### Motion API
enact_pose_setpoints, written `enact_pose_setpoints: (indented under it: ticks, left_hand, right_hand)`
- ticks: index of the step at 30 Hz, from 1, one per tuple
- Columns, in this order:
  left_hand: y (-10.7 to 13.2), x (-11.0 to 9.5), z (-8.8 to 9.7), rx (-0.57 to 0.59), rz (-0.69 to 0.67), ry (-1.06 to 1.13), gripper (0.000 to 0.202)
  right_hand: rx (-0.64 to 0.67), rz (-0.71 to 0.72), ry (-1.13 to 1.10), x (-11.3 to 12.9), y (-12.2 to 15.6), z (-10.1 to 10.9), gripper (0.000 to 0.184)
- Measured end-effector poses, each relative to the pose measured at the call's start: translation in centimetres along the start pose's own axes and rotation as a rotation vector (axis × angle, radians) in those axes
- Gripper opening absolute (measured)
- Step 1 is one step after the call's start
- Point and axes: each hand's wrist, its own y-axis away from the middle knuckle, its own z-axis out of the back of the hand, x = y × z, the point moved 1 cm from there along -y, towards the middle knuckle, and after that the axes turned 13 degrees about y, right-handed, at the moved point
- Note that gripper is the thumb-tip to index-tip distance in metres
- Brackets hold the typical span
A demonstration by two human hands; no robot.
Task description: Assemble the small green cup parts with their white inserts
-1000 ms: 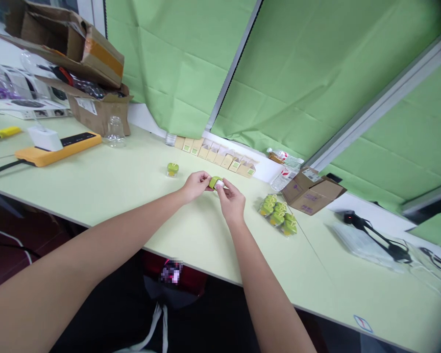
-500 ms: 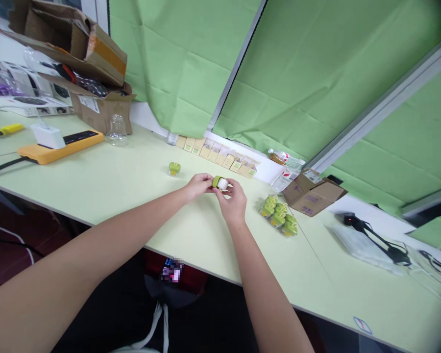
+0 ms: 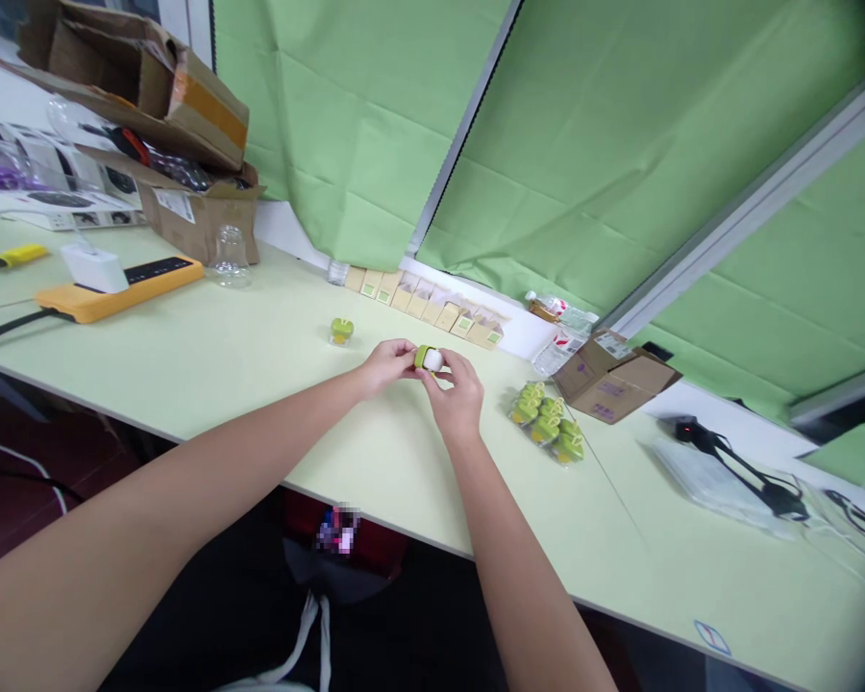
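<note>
Hands meet above the table [image 3: 223, 370]: left hand [image 3: 385, 365] and right hand [image 3: 459, 396] both pinch one green-and-white piece [image 3: 428, 358] between fingertips, held just off the surface. Clear bag [image 3: 548, 423] of similar green pieces lies near the right hand's outer side, with a small cardboard box [image 3: 612, 380] beyond it, contents not visible; a big open carton [image 3: 187, 207] with dark items sits well beyond the left hand. Bare tabletop spreads outward of the left hand except a lone green piece [image 3: 341, 330], and the table's near edge runs under both forearms.
</note>
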Motion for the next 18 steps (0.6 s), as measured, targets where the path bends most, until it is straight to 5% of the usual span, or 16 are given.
enact_pose_setpoints:
  ticks: [18]
  left_hand:
    - [-0.18, -0.03, 0.06, -0.028, 0.037, 0.005, 0.023]
  right_hand:
    - [0.027, 0.124, 0.112, -0.15, -0.47, 0.54, 0.034]
